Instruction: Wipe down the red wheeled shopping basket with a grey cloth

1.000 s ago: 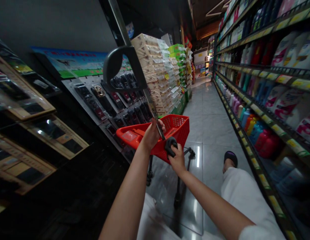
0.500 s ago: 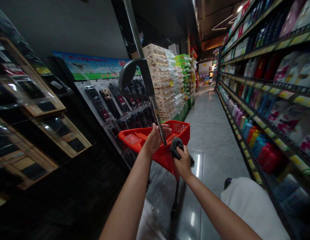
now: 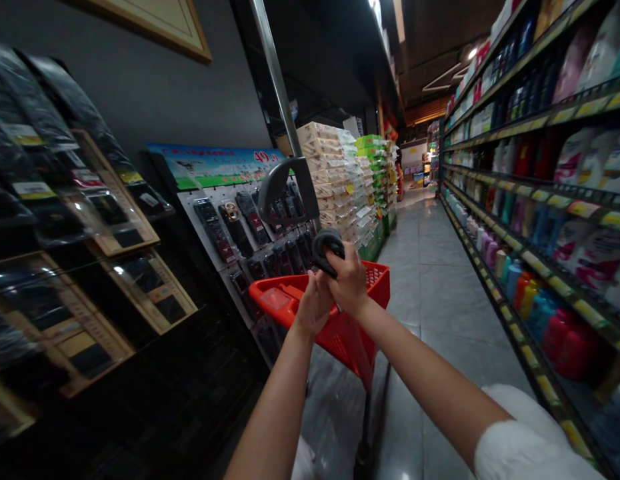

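Observation:
My right hand (image 3: pixel 347 277) grips a dark grey cloth (image 3: pixel 326 250), bunched against the metal pole (image 3: pixel 273 57) just below its grey looped handle (image 3: pixel 290 193). Right beside it, my left hand (image 3: pixel 314 303) is cupped around the lower pole, its fingers partly covered by the right hand. The pole rises steeply, leaning left, from a red plastic shopping cart (image 3: pixel 277 297). Both hands hide the stretch where pole and basket meet. Below the basket, a dark leg (image 3: pixel 365 427) runs down to the floor.
Packaged belts hang on a display board (image 3: pixel 225 227) to the left, with boxed goods (image 3: pixel 145 287) nearer. Stacked cartons (image 3: pixel 323 167) stand ahead. Shelves of bottles (image 3: pixel 580 260) line the right side of a grey tiled aisle (image 3: pixel 415 247).
My right hand has carried the cloth up from the basket's edge onto the pole. My left hand sits lower in view, now against the right one. The camera view has shifted slightly.

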Action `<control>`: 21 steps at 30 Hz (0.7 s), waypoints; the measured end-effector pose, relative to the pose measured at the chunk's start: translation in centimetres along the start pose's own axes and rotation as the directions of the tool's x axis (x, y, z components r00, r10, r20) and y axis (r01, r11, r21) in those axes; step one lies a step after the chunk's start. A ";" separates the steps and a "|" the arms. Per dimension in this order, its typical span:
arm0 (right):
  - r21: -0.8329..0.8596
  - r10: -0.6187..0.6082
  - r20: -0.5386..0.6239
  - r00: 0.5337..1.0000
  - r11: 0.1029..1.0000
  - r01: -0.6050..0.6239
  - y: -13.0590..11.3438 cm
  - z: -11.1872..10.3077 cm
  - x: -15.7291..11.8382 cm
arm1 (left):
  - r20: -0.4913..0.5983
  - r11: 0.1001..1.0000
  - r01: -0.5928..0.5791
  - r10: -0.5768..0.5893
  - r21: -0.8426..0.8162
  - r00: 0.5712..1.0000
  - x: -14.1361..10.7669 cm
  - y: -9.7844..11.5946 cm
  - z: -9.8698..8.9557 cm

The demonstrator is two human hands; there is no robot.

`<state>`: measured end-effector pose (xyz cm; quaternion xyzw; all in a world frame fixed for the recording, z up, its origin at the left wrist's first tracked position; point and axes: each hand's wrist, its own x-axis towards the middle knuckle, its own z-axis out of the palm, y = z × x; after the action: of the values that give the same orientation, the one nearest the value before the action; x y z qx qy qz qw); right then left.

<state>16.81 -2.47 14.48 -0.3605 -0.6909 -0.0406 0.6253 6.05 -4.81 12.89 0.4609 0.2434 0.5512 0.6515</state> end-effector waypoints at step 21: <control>0.161 -0.019 -0.111 0.994 0.986 0.037 1.7 -2.1 -0.2 | 0.038 0.992 -0.059 0.064 -0.115 0.997 0.0 0.1 0.3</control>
<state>19.48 -2.41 14.12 -0.2955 -0.6617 -0.0125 0.6890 6.26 -4.95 13.09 0.4418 0.1835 0.5742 0.6644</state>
